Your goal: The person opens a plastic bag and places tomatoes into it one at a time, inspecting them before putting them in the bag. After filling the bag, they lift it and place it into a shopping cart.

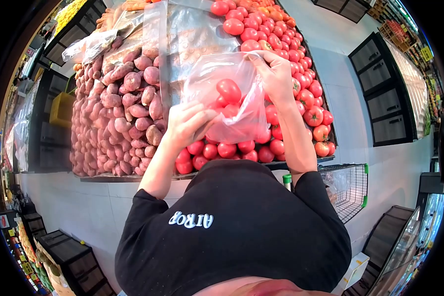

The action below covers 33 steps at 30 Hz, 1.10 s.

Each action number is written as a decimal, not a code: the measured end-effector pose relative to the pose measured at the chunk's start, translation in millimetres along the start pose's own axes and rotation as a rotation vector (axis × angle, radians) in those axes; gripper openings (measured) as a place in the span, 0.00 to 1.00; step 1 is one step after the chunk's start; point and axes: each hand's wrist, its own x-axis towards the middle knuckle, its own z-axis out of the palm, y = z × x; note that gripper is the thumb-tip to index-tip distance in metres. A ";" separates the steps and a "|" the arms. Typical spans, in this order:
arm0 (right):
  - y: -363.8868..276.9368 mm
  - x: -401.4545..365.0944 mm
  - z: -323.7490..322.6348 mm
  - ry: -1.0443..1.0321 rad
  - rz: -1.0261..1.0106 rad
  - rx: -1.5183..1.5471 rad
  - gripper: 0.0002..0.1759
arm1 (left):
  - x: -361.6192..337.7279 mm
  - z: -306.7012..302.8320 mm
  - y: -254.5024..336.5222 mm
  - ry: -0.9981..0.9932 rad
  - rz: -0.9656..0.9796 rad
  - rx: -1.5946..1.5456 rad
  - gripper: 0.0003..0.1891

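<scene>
Clear plastic, the bag [251,116] is pinched in my left fingers [201,119] and right fingers [267,63], its tomatoes [229,91] between, nearer the left.

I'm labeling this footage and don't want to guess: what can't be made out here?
All in the head view:
- Number of tomatoes in the plastic bag: its cloudy folds and the overlapping fruit hide it.
- Part of the tomato heap: behind the bag and right hand.
- Cart contents: too blurred; the black shirt covers part of it.
- Yellow signs at right: too small to read.
</scene>
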 end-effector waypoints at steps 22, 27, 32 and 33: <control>-27.9 -123.9 18.2 -0.374 -0.027 0.013 0.05 | -53.7 -33.8 92.2 -0.050 -0.160 -0.200 0.12; 4.6 -147.7 22.3 -0.431 0.028 -0.006 0.08 | -67.7 -22.4 80.2 -0.111 -0.266 -0.200 0.11; 39.5 -151.5 15.5 -0.232 0.131 0.010 0.08 | -69.4 -4.5 75.0 -0.132 -0.335 -0.252 0.12; 41.5 -149.4 11.7 -0.191 0.210 0.040 0.08 | -69.1 -2.0 73.5 -0.137 -0.332 -0.236 0.12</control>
